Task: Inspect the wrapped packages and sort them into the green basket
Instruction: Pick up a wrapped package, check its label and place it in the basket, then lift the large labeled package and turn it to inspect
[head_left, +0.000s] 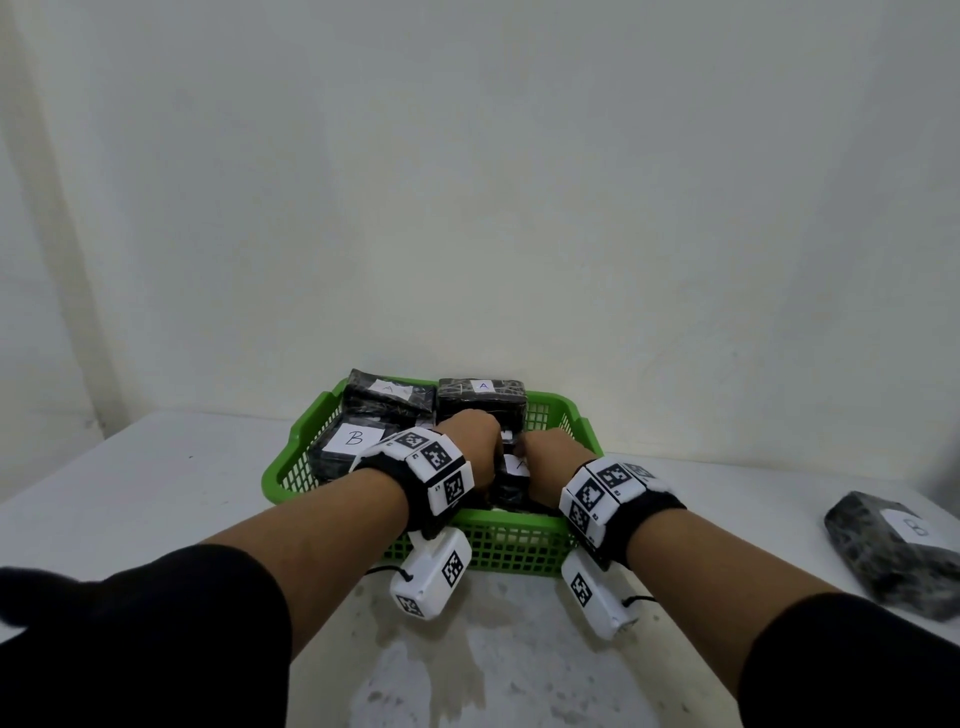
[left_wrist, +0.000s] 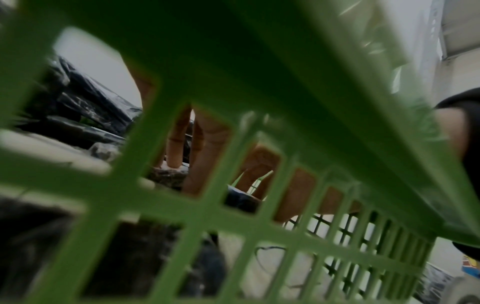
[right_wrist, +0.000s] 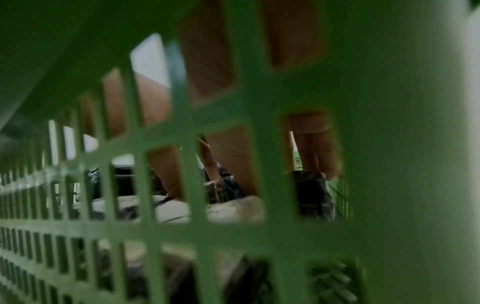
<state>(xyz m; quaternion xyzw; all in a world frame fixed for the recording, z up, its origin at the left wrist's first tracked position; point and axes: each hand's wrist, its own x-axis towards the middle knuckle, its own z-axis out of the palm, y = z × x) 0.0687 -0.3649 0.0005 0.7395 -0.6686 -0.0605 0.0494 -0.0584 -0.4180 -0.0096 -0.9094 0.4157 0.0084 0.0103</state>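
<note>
On the worktop (head_left: 156, 493), the green basket (head_left: 291, 473) already holds a package marked B (head_left: 353, 439) at its left and stacked packages behind. The left hand (head_left: 470, 449) and right hand (head_left: 553, 465) reach in side by side, seemingly settling a package (head_left: 511, 467) between them. Through the mesh, the fingers (left_wrist: 205, 148) point down onto dark wrap; whether they grip cannot be told. The next move probably calls for fetching the last package (head_left: 893, 551), well apart at the right.
</note>
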